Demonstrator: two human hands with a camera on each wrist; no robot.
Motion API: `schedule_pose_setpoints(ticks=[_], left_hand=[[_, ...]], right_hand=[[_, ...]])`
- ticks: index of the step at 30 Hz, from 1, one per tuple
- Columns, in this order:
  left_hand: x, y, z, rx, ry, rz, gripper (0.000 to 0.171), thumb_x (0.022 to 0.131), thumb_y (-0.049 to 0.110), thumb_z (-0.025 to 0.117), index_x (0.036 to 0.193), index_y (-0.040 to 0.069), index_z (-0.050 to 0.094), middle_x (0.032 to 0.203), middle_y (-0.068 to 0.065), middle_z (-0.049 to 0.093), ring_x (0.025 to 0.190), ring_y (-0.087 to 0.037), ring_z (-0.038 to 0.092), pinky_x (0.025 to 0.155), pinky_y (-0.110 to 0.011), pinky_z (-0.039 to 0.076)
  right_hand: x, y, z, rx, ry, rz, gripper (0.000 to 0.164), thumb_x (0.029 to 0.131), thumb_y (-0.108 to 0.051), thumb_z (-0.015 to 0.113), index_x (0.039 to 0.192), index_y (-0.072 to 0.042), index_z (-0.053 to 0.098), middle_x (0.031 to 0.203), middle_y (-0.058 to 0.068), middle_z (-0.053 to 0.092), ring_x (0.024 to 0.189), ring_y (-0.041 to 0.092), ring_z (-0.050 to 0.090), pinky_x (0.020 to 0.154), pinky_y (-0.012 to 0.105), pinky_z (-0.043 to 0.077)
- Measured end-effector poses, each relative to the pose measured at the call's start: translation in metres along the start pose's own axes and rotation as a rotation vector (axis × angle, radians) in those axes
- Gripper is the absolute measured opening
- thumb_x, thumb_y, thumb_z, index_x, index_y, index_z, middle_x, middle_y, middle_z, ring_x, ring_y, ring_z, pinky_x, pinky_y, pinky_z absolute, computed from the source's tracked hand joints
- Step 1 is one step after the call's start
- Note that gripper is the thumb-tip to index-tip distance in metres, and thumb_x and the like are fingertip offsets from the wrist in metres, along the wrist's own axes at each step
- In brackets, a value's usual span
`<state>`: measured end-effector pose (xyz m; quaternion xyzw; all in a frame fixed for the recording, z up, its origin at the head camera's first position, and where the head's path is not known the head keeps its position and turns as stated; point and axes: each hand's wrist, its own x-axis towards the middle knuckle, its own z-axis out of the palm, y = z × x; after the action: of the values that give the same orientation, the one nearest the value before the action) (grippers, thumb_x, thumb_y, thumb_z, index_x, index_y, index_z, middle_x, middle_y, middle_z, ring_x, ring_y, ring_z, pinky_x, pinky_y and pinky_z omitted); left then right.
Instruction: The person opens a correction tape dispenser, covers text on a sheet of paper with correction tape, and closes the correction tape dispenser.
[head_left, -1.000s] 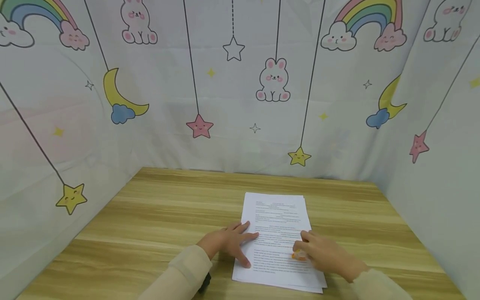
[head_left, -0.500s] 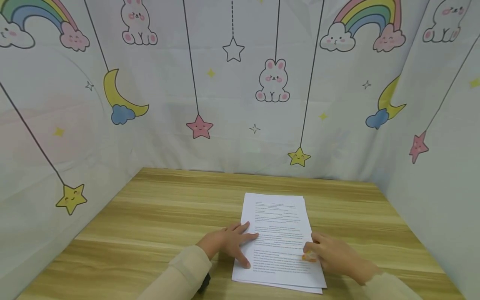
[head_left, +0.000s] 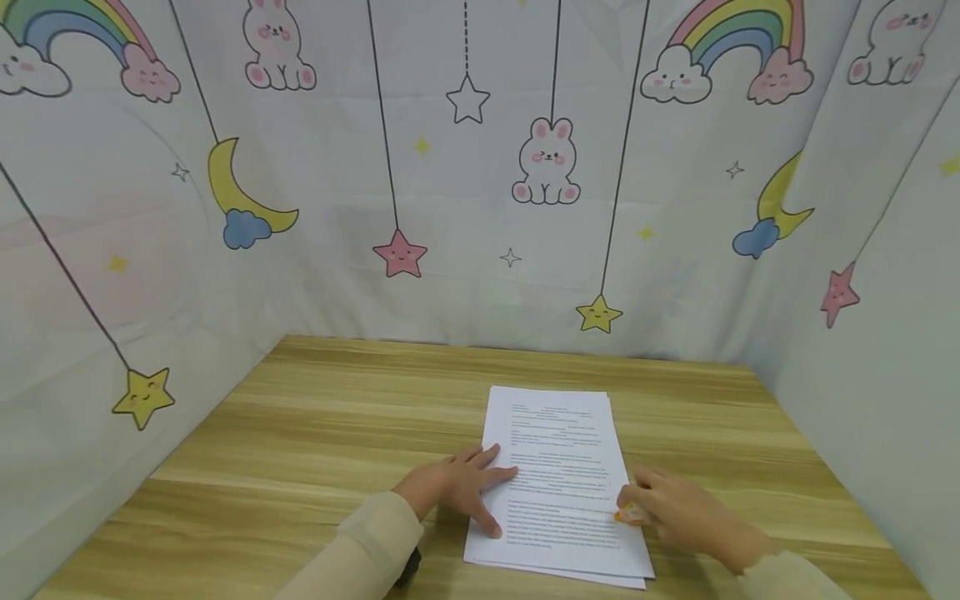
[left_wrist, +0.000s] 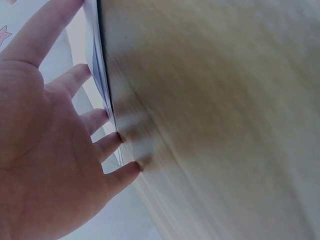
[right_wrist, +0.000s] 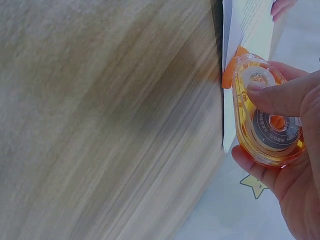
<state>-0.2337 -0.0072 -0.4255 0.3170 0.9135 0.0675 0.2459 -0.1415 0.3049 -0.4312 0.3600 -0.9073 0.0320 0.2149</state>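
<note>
A small stack of printed paper sheets (head_left: pixel 555 475) lies on the wooden table, its sheets slightly out of line at the lower right. My left hand (head_left: pixel 467 486) rests with spread fingers on the stack's left edge; in the left wrist view the fingertips touch the paper and the tabletop beside it. At the right edge of the stack, my right hand (head_left: pixel 686 510) grips an orange, see-through correction tape dispenser (right_wrist: pixel 267 112) between thumb and fingers. The dispenser's orange tip end (right_wrist: pixel 234 67) is at the paper in the right wrist view. Most of the dispenser is hidden by the hand in the head view.
The wooden table (head_left: pixel 337 408) extends around the stack. White cloth (head_left: pixel 465 192) printed with stars, moons and rabbits walls it in at the back and both sides. A black object (head_left: pixel 408 567) shows partly under the left sleeve (head_left: pixel 367 542).
My right hand has moved to the right across the page with the correction tape dispenser, up to the stack's right edge. The left hand and the sheets have stayed in place.
</note>
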Motion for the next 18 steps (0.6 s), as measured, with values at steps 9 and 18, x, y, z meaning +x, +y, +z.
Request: schedule_pose_setpoints(ticks=[9,18], left_hand=[[-0.001,0.003,0.0,0.001,-0.004,0.001,0.083,0.072,0.055,0.069,0.142,0.04,0.029,0.156,0.001,0.01,0.143,-0.026,0.008,0.111,-0.053,0.018],[-0.001,0.005,-0.001,-0.002,-0.007,-0.016,0.084,0.071,0.054,0.07,0.142,0.039,0.029,0.156,0.001,0.009,0.144,-0.026,0.007,0.112,-0.052,0.017]], right_hand=[[-0.012,0.007,0.0,0.048,0.107,0.032,0.035,0.065,-0.005,0.076,0.089,-0.026,0.062,0.077,-0.014,0.038,0.067,-0.006,0.03,0.053,0.007,0.026],[-0.007,0.009,-0.01,0.048,0.087,0.093,0.041,0.066,0.003,0.072,0.096,-0.024,0.065,0.076,-0.015,0.04,0.068,-0.004,0.029,0.056,0.012,0.029]])
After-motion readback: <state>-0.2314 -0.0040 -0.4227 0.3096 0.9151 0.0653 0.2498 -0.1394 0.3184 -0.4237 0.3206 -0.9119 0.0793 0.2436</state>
